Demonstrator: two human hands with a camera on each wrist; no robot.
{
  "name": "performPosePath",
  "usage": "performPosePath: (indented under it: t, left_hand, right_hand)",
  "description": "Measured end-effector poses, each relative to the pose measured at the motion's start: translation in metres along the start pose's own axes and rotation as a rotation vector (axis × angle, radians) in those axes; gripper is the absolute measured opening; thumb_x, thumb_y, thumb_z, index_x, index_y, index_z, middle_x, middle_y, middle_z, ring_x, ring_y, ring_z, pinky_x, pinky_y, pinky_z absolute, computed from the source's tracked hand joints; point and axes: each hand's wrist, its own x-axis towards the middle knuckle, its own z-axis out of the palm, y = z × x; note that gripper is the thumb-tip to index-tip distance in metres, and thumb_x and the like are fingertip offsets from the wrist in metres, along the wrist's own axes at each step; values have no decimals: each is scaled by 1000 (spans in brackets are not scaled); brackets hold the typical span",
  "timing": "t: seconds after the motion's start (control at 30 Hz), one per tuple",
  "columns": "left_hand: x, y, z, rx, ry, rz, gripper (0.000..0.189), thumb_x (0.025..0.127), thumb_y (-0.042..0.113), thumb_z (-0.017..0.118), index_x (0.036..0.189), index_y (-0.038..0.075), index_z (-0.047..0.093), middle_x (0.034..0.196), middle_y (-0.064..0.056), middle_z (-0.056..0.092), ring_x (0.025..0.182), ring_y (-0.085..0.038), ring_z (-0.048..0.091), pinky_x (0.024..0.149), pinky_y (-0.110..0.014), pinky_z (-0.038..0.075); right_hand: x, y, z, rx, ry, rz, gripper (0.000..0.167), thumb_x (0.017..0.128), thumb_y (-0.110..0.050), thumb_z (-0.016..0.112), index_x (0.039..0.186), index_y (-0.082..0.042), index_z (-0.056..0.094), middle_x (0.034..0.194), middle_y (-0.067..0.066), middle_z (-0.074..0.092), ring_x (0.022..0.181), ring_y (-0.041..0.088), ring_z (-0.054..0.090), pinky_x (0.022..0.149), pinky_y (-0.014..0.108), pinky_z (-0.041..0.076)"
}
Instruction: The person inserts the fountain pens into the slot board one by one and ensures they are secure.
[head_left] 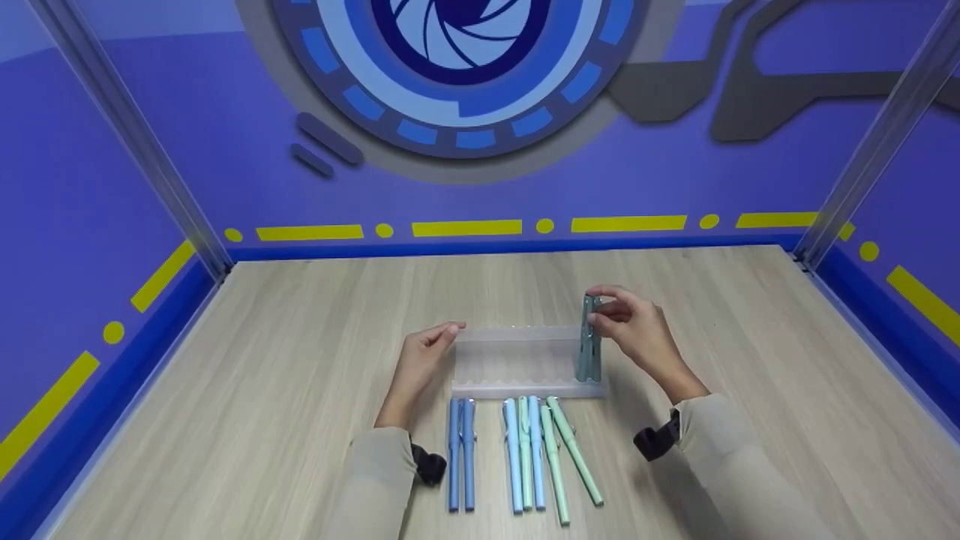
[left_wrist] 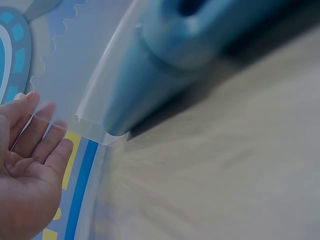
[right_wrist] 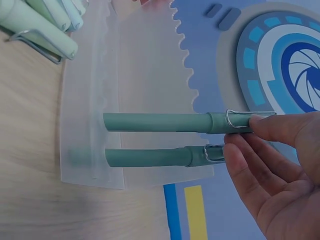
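Observation:
A translucent pen rack (head_left: 517, 360) with a scalloped edge stands mid-table. At its left upper corner my left hand (head_left: 424, 356) pinches the edge; in the left wrist view some fingers show through the clear sheet. My right hand (head_left: 637, 330) is at the rack's right end. Its thumb and fingers pinch a dark green pen (right_wrist: 160, 122) near the clip, the pen upright with its lower end at the rack's base. Beside that, a second dark green pen (right_wrist: 150, 157) stands in the rack close to the outer end, partly covered by fingertips.
In front of the rack lie two dark blue pens (head_left: 469, 457), two light blue pens (head_left: 514, 457) and several light green pens (head_left: 576, 450). A blurred blue pen (left_wrist: 145, 85) fills much of the left wrist view. Printed panels (head_left: 480, 202) wall the table.

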Motion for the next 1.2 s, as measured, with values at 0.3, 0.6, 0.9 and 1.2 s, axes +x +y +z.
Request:
performPosePath:
  t: [0.3,0.6,0.9,1.2]
  left_hand:
    - [1,-1,0,-14,-5,-1,33,97,31,57,116,7,69,125,-9,66,125,-25,57,108,-41,44]
    - [2,-3,0,-12,-5,10,34,97,32,57,117,7,69,125,-9,66,125,-25,57,108,-41,44]
    - [2,-2,0,-21,-12,8,33,97,30,57,117,6,69,124,-10,66,124,-24,57,107,-40,44]
    - [1,-3,0,-25,-9,16,33,97,31,57,116,6,69,124,-10,66,125,-24,57,108,-41,44]
  right_hand:
    - [-1,2,2,-49,-18,-26,34,89,-3,65,122,-10,62,104,18,71,92,27,70,77,31,60]
    - [-1,1,4,-104,-3,-59,31,88,-3,67,118,-10,64,101,15,72,91,29,69,78,40,60]
    - [1,0,3,-184,81,-192,26,85,-1,70,110,-4,69,104,11,71,91,25,67,76,35,59]
    - [5,1,3,-285,148,-302,22,80,-5,76,102,-3,74,107,9,72,99,25,58,81,40,54]
